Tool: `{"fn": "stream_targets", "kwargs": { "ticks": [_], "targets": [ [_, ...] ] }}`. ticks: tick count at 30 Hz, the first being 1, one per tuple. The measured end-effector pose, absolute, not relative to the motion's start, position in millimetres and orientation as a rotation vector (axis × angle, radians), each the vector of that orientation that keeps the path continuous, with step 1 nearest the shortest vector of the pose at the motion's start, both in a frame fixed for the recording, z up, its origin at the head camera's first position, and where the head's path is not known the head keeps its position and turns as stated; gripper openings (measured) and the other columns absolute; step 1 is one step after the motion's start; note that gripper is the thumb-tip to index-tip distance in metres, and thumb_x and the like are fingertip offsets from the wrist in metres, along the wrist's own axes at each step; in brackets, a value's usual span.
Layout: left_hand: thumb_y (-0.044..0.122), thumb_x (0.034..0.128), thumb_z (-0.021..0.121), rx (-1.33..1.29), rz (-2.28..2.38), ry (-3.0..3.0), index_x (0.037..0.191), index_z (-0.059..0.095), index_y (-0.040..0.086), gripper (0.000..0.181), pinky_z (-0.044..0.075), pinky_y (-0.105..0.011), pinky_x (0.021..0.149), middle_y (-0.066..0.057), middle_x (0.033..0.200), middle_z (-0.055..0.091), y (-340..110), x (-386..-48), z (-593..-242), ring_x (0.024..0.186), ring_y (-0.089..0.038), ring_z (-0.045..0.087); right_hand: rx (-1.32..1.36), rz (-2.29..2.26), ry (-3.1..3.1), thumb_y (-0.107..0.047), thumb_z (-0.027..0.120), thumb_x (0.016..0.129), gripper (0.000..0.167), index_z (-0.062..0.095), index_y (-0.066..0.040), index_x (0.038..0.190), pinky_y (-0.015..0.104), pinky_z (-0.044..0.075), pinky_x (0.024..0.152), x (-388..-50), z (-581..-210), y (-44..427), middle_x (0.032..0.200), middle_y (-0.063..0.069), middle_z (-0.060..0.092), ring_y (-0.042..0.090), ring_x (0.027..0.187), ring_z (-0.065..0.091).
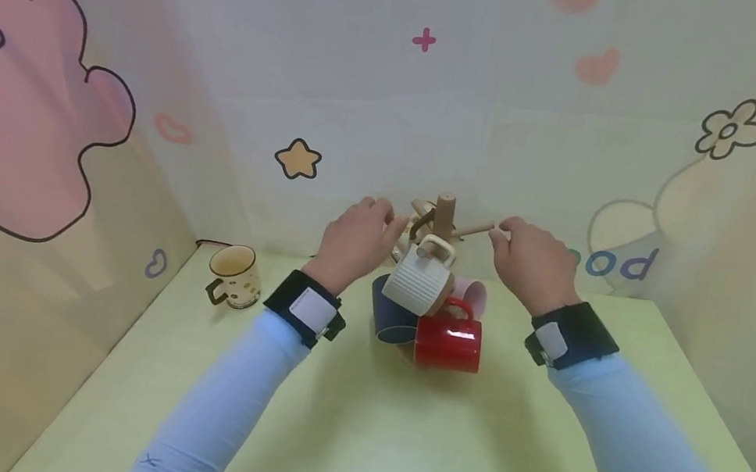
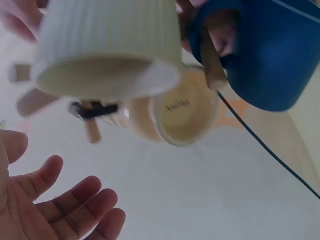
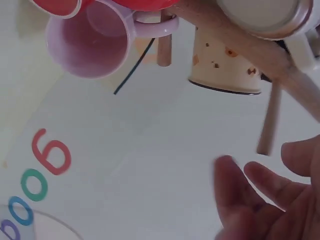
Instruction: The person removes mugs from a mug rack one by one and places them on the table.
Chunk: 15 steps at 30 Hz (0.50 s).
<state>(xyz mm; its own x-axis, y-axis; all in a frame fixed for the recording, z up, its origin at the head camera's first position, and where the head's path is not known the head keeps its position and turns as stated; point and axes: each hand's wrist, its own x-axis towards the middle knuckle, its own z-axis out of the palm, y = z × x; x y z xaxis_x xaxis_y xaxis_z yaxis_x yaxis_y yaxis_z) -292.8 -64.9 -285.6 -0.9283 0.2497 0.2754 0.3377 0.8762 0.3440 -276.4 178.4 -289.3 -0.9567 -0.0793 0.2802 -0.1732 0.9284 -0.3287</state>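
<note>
A wooden mug tree [image 1: 445, 217] carries several mugs on its pegs: a white ribbed mug [image 1: 420, 282], a blue mug [image 1: 388, 312], a red mug [image 1: 451, 345], a pink mug [image 3: 87, 42] and, at the back, a cream patterned mug [image 3: 225, 65]. My left hand [image 1: 360, 238] hovers left of the tree's top; the left wrist view shows its fingers apart and holding nothing. On the other side, my right hand [image 1: 533, 263] is beside the tip of a bare peg [image 3: 269, 120]. Its fingers are loosely bent, with a gap between them and the peg in the right wrist view.
Another cream patterned mug [image 1: 241, 282] stands upright on the pale table [image 1: 339, 436], left of the tree, its brown handle facing front left. A printed cloth wall [image 1: 368, 85] rises close behind the tree. A dark cord [image 2: 270, 147] runs behind the mugs.
</note>
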Motion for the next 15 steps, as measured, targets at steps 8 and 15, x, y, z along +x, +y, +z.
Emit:
{"fn": "stream_targets", "kwargs": {
  "ticks": [8,15],
  "targets": [
    [0.033,0.1074,0.041,-0.523,-0.760,-2.862,0.130,0.053,0.002,0.041,0.049,-0.043,0.088,-0.016,0.122,0.057,-79.0,-339.4,-289.5,0.106,-0.029,0.058,0.281,0.404,-2.824,-0.034,0.058,0.099,0.033,0.068,-0.003,0.095,0.032,0.050,0.051,-251.3,-280.7,145.0,0.065,0.007,0.058,0.023,0.056,0.055],
    [0.033,0.1088,0.036,-0.600,-0.783,-2.901,0.140,0.048,0.004,0.044,0.044,-0.043,0.101,-0.017,0.137,0.052,-66.7,-358.8,-288.2,0.123,-0.030,0.053,0.342,0.355,-2.847,-0.047,0.060,0.097,0.041,0.072,-0.007,0.099,0.031,0.049,0.049,-244.2,-278.6,116.4,0.069,0.005,0.064,0.022,0.056,0.057]
  ]
}}
